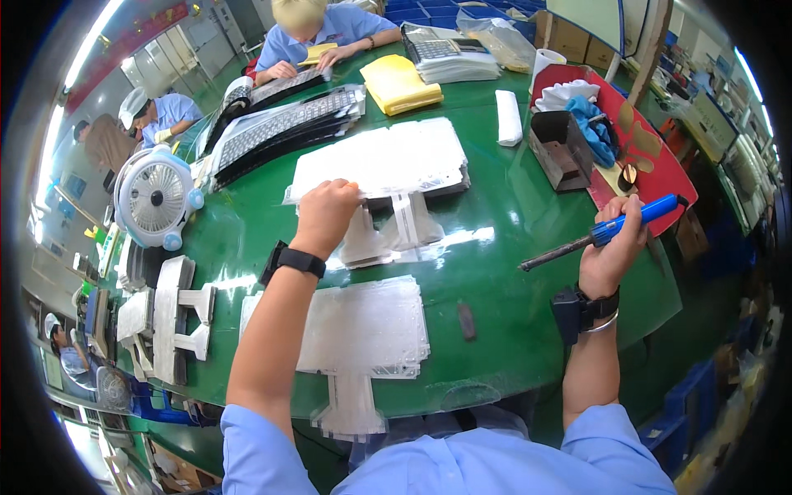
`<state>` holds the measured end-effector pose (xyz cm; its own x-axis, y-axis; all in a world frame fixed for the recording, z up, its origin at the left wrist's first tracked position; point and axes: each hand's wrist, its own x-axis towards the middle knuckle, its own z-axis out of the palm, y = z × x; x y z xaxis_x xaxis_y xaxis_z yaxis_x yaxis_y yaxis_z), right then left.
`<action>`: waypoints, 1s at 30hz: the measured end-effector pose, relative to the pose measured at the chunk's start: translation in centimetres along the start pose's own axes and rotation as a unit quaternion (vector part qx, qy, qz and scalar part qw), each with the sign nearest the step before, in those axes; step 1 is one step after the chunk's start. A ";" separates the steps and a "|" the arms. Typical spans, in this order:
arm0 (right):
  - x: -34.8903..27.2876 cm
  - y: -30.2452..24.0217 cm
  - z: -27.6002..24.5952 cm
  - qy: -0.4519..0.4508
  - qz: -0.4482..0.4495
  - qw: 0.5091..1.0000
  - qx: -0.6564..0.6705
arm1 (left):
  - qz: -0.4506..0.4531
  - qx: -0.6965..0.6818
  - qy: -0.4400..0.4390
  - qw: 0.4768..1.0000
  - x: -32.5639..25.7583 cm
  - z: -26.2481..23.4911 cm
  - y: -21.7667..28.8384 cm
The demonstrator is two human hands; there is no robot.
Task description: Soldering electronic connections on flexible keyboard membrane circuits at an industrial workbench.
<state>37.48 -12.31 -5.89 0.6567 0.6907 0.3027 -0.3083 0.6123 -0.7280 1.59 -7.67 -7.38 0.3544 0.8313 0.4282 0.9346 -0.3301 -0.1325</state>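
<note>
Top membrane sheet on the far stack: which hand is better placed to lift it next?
Probably the left hand: it already rests on the near edge of the stack of translucent sheets. The right hand is off to the side, gripping the soldering iron.

Factory assembly line: green workbench (495, 247), stacked keyboards (285, 124), uniformed workers, blue soldering iron (606, 231).

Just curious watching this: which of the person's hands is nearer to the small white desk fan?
Left. The left hand rests on a clear plastic sheet just right of the fan; the right hand, holding a blue-handled soldering iron, is far across the table.
</note>
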 end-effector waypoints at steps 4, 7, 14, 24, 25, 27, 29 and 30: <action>0.6 -1.4 0.1 0.029 -0.022 0.998 0.049 | 0.068 -0.016 0.011 0.998 -2.9 -3.4 2.7; 1.2 -2.3 -1.4 0.003 -0.028 0.997 0.067 | 0.155 -0.004 -0.024 0.988 -7.1 -5.3 8.6; -5.4 -1.9 2.9 -0.115 -0.078 0.990 -0.025 | 0.194 -0.064 -0.084 0.975 -13.6 -5.5 14.0; -9.4 -1.1 3.1 -0.366 -0.086 0.923 -0.080 | 0.138 -0.179 -0.104 0.969 -13.7 -4.9 14.0; -9.4 -1.0 3.1 -0.369 -0.088 0.921 -0.086 | 0.135 -0.177 -0.098 0.970 -13.7 -4.9 14.0; -9.4 -0.9 3.1 -0.374 -0.087 0.919 -0.094 | 0.131 -0.181 -0.098 0.970 -13.7 -4.9 14.0; -9.4 -0.8 3.0 -0.372 -0.079 0.919 -0.102 | 0.128 -0.186 -0.096 0.970 -13.7 -4.8 14.1; -9.5 -0.7 3.0 -0.374 -0.077 0.919 -0.101 | 0.127 -0.183 -0.096 0.970 -13.8 -4.8 14.1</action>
<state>29.38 -18.17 -6.36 0.0011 0.7197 0.6943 -0.0681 0.6928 -0.7179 9.73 -25.93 -10.83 0.6046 0.7580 0.2449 0.7544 -0.6435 0.1293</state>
